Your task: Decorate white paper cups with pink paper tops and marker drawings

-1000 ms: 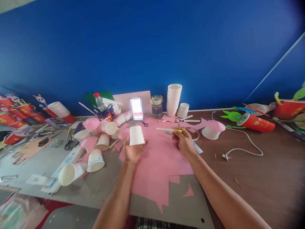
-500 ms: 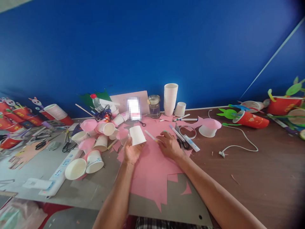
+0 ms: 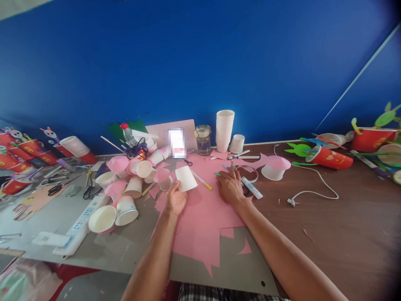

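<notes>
Heap of paper cups [image 3: 125, 188] at nine o'clock, left hand [image 3: 176, 200] fingers gripping an upturned white paper cup [image 3: 186, 178] above pink paper [image 3: 200, 217], yellow-tipped pen [image 3: 201, 181] just beside at three o'clock, right hand [image 3: 229, 188] flat, fingers spread, over scissors [image 3: 244, 190].

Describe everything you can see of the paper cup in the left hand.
The white paper cup is plain, unprinted and looks like thin matte paper. It is held upside down, wide mouth toward the palm and flat base up, tilted a little to the right. The left hand grips it from below, fingers around the rim end. It hangs just above the pink paper sheet; its inside is hidden. No dents or cuts show.
</notes>
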`<act>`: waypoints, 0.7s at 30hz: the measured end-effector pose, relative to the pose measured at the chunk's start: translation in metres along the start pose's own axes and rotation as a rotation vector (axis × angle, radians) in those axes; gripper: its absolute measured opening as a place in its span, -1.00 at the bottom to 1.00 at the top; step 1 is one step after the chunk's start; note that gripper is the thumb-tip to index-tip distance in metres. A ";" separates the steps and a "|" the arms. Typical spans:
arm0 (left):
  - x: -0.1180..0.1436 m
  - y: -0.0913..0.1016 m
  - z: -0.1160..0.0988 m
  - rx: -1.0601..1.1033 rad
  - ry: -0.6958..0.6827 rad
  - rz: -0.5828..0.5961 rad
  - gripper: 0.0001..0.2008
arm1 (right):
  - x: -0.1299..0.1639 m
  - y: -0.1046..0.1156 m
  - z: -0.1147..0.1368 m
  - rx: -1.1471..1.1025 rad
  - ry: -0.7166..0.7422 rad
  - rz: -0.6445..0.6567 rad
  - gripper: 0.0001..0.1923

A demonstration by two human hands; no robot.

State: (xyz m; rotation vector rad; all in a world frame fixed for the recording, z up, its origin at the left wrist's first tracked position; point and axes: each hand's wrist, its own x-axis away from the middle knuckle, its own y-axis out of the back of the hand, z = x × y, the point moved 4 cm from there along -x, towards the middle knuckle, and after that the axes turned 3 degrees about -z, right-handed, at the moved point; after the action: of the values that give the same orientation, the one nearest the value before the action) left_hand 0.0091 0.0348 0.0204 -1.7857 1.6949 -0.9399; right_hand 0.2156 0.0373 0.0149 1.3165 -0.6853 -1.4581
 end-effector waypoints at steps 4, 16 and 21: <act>0.001 -0.002 0.001 -0.056 -0.011 0.021 -0.75 | 0.000 0.002 -0.001 -0.029 -0.028 -0.019 -0.73; 0.000 -0.004 0.003 -0.186 -0.006 0.048 -0.65 | 0.000 0.012 -0.010 -0.042 -0.096 -0.227 -0.70; 0.001 -0.006 0.006 -0.204 -0.011 0.065 -0.69 | 0.001 0.018 -0.034 0.066 -0.303 -0.276 -0.60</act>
State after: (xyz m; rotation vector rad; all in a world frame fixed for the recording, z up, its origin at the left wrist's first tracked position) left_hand 0.0177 0.0337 0.0215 -1.8466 1.8872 -0.7516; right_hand 0.2538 0.0378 0.0228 1.2906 -0.7737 -1.8987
